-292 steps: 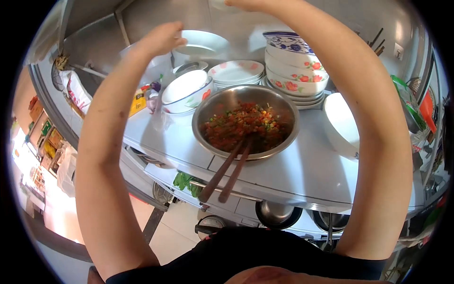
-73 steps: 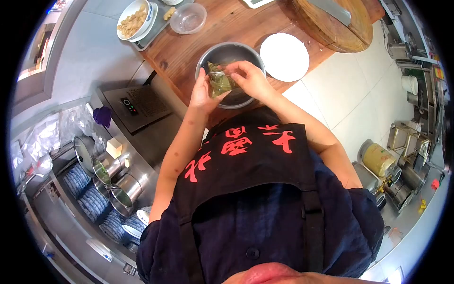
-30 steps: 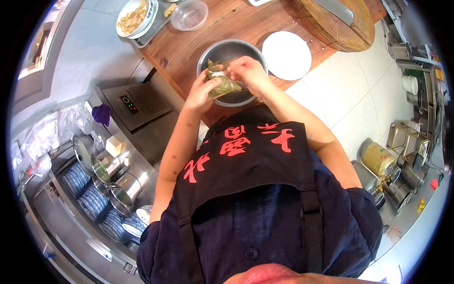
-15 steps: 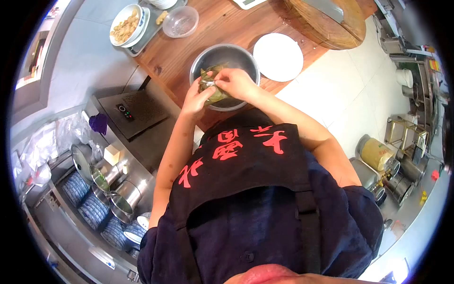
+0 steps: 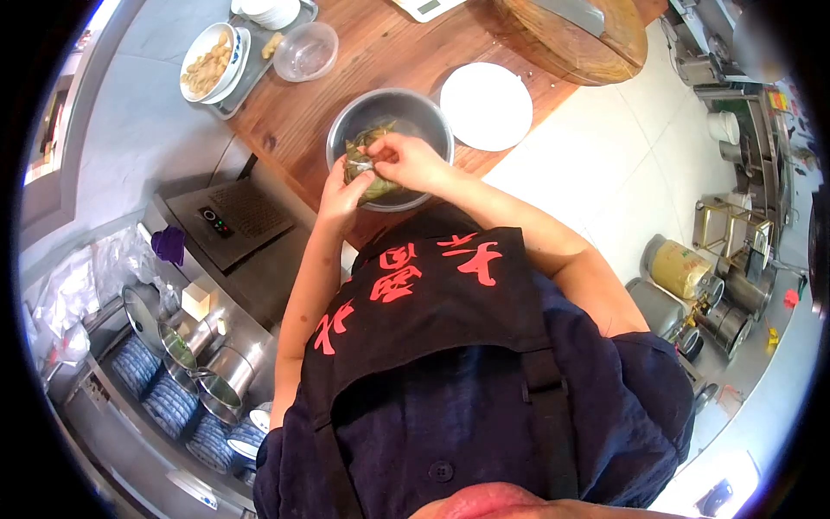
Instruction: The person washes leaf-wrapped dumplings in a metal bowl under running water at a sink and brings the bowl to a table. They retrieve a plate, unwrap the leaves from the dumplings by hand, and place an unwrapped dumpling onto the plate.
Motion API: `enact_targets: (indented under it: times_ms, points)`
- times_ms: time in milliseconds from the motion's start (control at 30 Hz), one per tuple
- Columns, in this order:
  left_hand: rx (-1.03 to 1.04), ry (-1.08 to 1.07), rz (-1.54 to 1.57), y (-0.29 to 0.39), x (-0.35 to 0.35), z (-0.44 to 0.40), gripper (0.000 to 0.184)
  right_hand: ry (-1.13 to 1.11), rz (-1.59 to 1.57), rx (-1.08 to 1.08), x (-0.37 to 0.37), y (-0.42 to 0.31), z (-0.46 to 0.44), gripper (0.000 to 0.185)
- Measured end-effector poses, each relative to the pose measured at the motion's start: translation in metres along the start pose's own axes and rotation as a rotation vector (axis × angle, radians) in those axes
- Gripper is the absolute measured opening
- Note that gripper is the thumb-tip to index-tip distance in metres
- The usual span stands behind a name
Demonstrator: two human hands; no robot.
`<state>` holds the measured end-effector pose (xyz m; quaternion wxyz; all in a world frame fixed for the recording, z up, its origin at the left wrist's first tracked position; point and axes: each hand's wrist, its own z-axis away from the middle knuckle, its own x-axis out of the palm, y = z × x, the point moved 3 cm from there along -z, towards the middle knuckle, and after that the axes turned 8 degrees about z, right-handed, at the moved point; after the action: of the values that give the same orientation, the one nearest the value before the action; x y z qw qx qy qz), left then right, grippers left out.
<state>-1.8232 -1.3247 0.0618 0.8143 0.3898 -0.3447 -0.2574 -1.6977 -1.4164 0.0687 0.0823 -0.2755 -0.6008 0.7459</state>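
A leaf-wrapped zongzi [image 5: 379, 188] with white string around it is held over the steel mixing bowl [image 5: 430, 117]. My left hand [image 5: 340, 192] grips it from the near left side, the thumb pressed beside the string. My right hand [image 5: 410, 163] reaches in from the right, with thumb and forefinger bent together at the white string [image 5: 361, 164]. The fingertips partly hide the string, so how it is knotted cannot be made out. More green leaf shows in the bowl behind the fingers.
Right of the bowl lies a white plate [image 5: 486, 106]. A round wooden chopping block [image 5: 596, 56] carries a cleaver [image 5: 571, 12]. At the back left stand a clear plastic bowl [image 5: 305, 52] and a bowl of pale pieces [image 5: 207, 69]. A scale [image 5: 429, 9] sits at the far edge.
The whole view has shifted slightly, so the table and bowl appear farther left. My left hand keeps its hold on the zongzi, while my right fingers have moved a little at the string.
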Motion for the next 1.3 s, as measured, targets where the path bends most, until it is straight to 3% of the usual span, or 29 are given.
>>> enact_targets:
  times_ms: [67,200,333,467,633,733,767,867,900,1000,1133,1167,1267,1300]
  points:
    - [0.028,0.019,0.02,0.001,0.002,-0.001,0.042,-0.026,0.277,-0.094,0.003,-0.003,0.005,0.016]
    - [0.0,-0.015,0.022,0.001,-0.001,-0.003,0.044,-0.009,0.214,-0.112,-0.003,-0.014,0.008,0.014]
    - [-0.07,-0.115,0.095,0.0,-0.003,-0.006,0.047,-0.01,0.271,-0.315,-0.007,-0.018,0.005,0.01]
    - [-0.069,-0.112,0.243,0.012,0.006,0.002,0.045,-0.154,-0.284,0.134,-0.007,-0.002,-0.005,0.006]
    - [0.0,-0.23,0.233,0.011,0.004,0.0,0.042,-0.091,-0.524,0.331,0.006,0.01,-0.007,0.007]
    - [0.023,-0.113,0.07,0.009,-0.002,0.006,0.041,0.106,0.224,-0.151,-0.001,-0.028,0.004,0.008]
    - [0.036,-0.143,0.075,0.011,-0.002,0.006,0.041,0.059,0.243,-0.228,-0.003,-0.038,0.006,0.012]
    - [0.003,-0.173,0.296,0.016,0.003,0.012,0.043,-0.006,-0.346,0.055,0.005,-0.024,0.002,0.017]
    - [-0.029,-0.169,0.317,0.02,0.007,0.016,0.043,-0.155,-0.49,0.214,0.001,-0.023,0.002,0.02]
    - [-0.092,-0.172,0.319,0.026,0.009,0.021,0.043,-0.26,-0.709,0.373,-0.002,-0.021,0.005,0.02]
    - [-0.067,-0.235,0.219,0.012,0.004,0.011,0.041,-0.203,-0.067,-0.017,-0.004,-0.018,0.008,0.018]
    - [-0.061,-0.256,0.2,0.012,0.005,0.01,0.041,-0.199,0.115,-0.007,-0.013,-0.032,0.009,0.014]
    - [-0.086,-0.2,0.172,0.011,0.009,0.008,0.038,-0.008,0.426,-0.349,-0.012,-0.025,0.005,0.011]
    - [-0.09,-0.196,0.192,0.014,0.01,0.008,0.038,-0.065,0.198,-0.16,-0.011,-0.017,0.003,0.011]
